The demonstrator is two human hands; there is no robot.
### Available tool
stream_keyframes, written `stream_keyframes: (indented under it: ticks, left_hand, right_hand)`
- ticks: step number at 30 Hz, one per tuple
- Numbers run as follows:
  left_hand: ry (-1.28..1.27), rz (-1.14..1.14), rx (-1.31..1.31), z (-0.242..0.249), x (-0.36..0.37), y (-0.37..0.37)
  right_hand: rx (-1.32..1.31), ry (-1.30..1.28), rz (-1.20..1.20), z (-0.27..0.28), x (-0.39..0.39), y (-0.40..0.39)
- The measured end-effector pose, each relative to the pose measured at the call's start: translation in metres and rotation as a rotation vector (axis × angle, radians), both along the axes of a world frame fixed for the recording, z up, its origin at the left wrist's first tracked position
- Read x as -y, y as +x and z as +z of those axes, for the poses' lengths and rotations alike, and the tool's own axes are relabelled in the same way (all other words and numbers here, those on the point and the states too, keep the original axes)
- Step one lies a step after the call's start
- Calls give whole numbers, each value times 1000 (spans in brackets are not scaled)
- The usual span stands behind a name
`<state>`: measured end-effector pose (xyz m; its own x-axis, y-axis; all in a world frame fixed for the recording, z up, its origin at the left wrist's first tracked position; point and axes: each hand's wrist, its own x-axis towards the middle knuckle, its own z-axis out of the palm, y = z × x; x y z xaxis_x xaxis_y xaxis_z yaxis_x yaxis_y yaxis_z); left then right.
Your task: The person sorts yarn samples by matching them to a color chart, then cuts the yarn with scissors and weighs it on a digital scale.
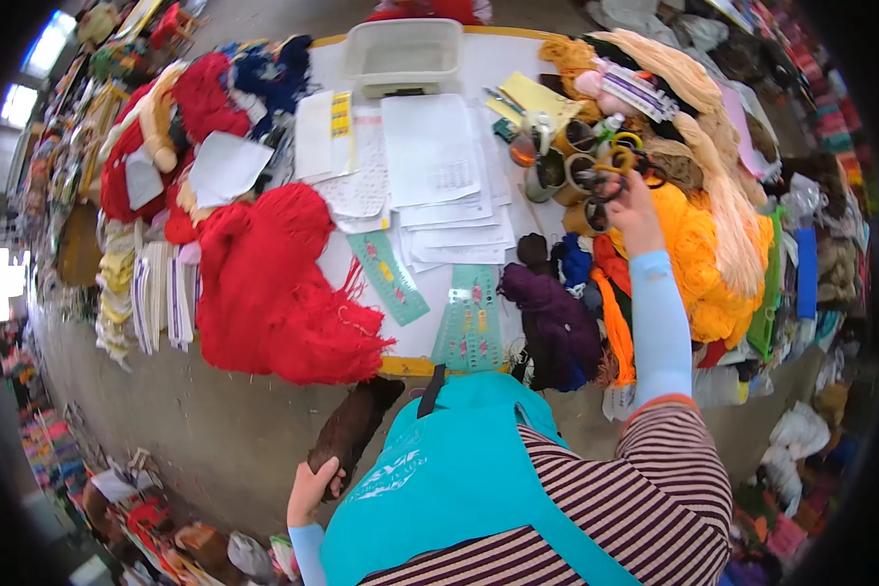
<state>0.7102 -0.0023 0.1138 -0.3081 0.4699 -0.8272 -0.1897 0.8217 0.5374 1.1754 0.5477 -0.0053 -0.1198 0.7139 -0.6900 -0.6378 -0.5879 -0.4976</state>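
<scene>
Down at the lower left, beside the teal apron, my left hand (pixel 314 486) is wrapped round a dark brown bundle of yarn (pixel 354 426), held off the table's front edge. My right hand (pixel 632 207) reaches over the right side of the table, its fingers closed at a pair of yellow-handled scissors (pixel 619 159). Just left of that hand stand several cups (pixel 547 176). Orange-yellow yarn (pixel 695 259) lies right of my right wrist, and purple yarn (pixel 557 317) lies left of my forearm.
Papers (pixel 430 146) cover the table's middle, with a clear plastic tub (pixel 403 59) behind them. Two green stencil rulers (pixel 469 317) lie near the front edge. A large red yarn heap (pixel 269 283) sits at the left, hanging over the edge. More yarn is piled at both sides.
</scene>
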Motion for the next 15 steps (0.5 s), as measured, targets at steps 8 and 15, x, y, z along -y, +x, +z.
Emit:
stream_keyframes:
  ticks: [8,15]
  left_hand:
    - [21,13,3,-13,27,-13]
    - [85,33,32,-7,55,-33]
  right_hand:
    - [-188,482,-101,100,187,-53]
    - [-483,217,288,64,282,-97]
